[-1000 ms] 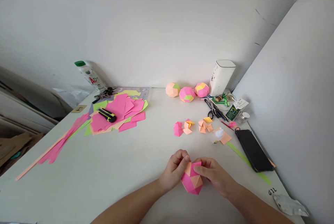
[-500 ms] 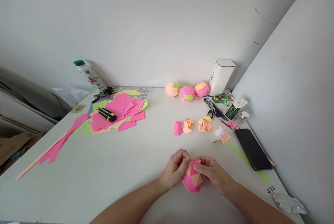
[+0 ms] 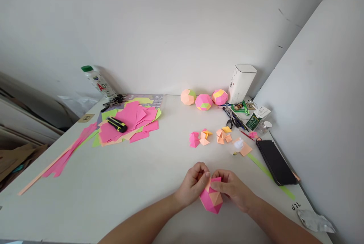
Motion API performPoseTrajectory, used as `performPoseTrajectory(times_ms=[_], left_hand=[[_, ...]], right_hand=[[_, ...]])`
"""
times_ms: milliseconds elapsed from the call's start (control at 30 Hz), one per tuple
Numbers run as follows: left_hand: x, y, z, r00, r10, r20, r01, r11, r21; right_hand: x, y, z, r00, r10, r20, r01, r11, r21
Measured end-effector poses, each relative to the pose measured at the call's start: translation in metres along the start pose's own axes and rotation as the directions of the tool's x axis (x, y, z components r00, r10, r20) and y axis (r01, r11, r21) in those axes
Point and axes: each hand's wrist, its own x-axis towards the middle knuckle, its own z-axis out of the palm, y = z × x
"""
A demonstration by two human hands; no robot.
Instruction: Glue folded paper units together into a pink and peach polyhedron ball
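A faceted pink and peach paper shape [image 3: 211, 200] is held between my two hands near the front of the table. My left hand [image 3: 196, 180] pinches its upper left edge between thumb and fingers. On the upper right, my right hand [image 3: 229, 186] grips a pink flap, thumb on top; its other fingertips are partly hidden behind the paper. Beyond the hands lie small folded pieces: a pink one [image 3: 194, 139], a peach and yellow one [image 3: 204, 136] and a peach cluster [image 3: 221, 136]. A small white-capped bottle [image 3: 239, 144] stands to their right.
Three paper balls [image 3: 203, 102] sit along the wall beside a white container [image 3: 241, 84]. Scissors [image 3: 229, 122], pens and a phone [image 3: 275, 162] lie at the right. A cutter [image 3: 116, 124] rests on paper sheets [image 3: 127, 117] at the left, near a bottle [image 3: 99, 82].
The held paper shape has tilted and shifted slightly down and to the right. Both hands keep their grip, with the left thumb moved a little to the right.
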Motion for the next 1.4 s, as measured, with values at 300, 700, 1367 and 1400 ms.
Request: performPoseTrajectory(times_ms=[300, 700, 1367, 1400], left_hand=[[0.000, -0.004, -0.002, 0.994, 0.109, -0.025, -0.105, 0.986, 0.131], [0.000, -0.006, -0.004, 0.989, 0.150, -0.002, -0.148, 0.974, 0.169], [0.001, -0.003, -0.003, 0.985, 0.172, -0.009, -0.165, 0.962, 0.218], [0.001, -0.002, -0.003, 0.984, 0.179, -0.009, -0.172, 0.958, 0.229]], right_hand=[[-0.002, -0.004, 0.006, 0.999, -0.045, -0.026, 0.045, 0.999, 0.000], [-0.002, -0.004, 0.008, 0.993, -0.076, -0.094, 0.073, 0.997, -0.033], [-0.001, -0.004, 0.008, 0.990, -0.105, -0.090, 0.101, 0.994, -0.044], [-0.001, -0.004, 0.007, 0.991, -0.106, -0.088, 0.102, 0.994, -0.043]])
